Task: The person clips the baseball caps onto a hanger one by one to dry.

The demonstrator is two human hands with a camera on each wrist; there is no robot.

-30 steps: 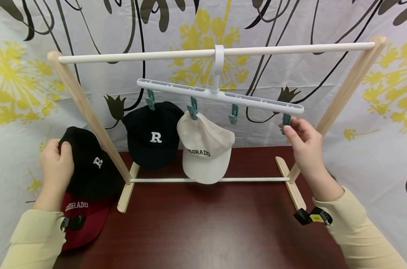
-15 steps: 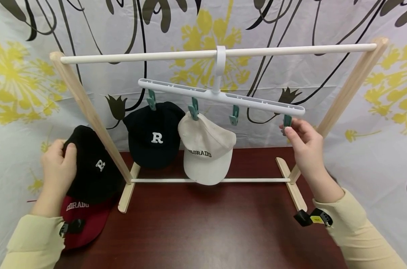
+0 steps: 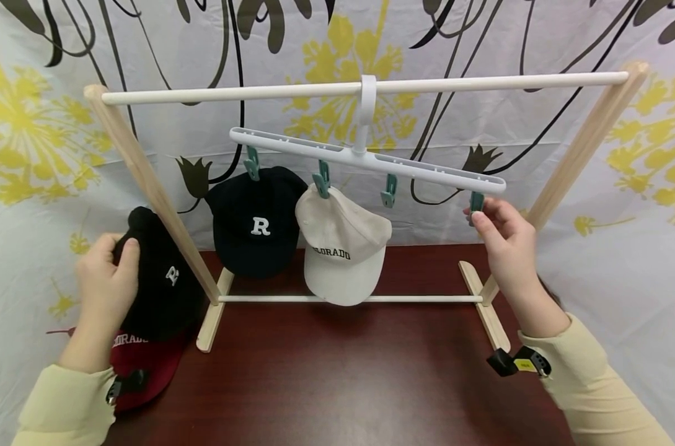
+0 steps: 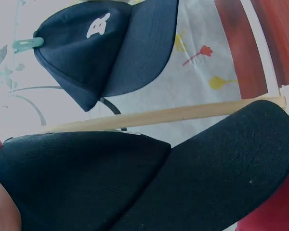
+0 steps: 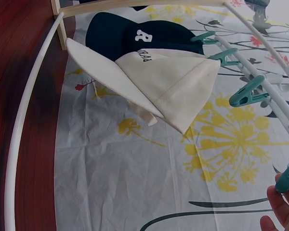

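Pale yellow long sleeves [image 3: 594,378], black wrist cameras [image 3: 501,362], small yellow label [image 3: 525,365] on the right one

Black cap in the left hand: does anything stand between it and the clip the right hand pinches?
Yes: straight across in the head view, a wooden post stands beside the black cap, then the hanging navy cap and white cap come before the clip.

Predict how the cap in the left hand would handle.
The black cap would likely swing, gripped only opposite its brim by the left hand. Its cloth crown is probably light and floppy; the brim looks stiffer, holding its curve.
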